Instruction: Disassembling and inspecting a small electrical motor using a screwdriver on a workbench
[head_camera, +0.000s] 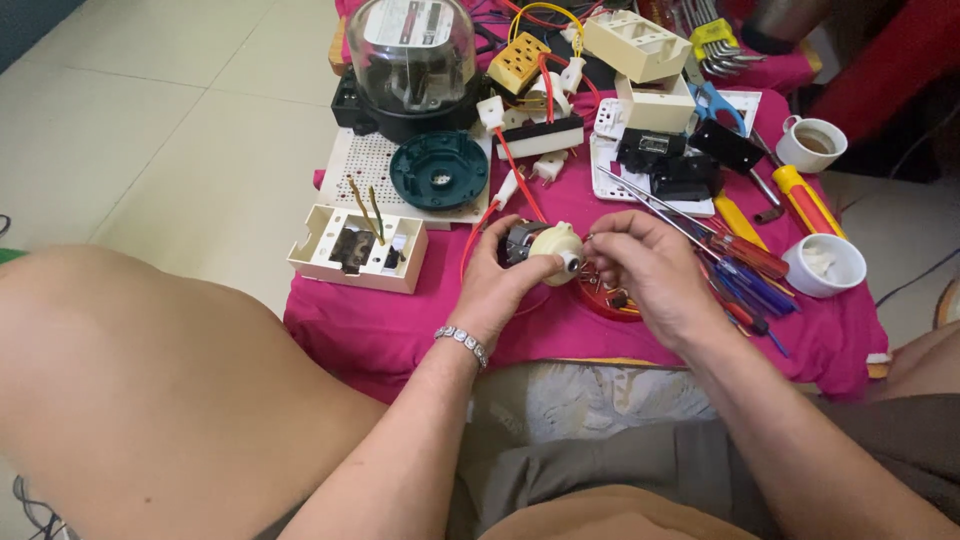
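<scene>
motor (545, 245) in left hand (497, 290) | screwdrivers (740, 265) right | meter (411, 60) behind | open box (357, 248) left

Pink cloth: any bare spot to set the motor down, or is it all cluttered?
Bare pink cloth runs along the near edge, below the cream switch box and left of the left hand. Crowded: the screwdrivers, white cups and sockets behind the right hand.

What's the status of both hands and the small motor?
Left hand grips cream motor unit. Right hand pinches at its front. Screwdrivers alongside, nothing blocking.
</scene>
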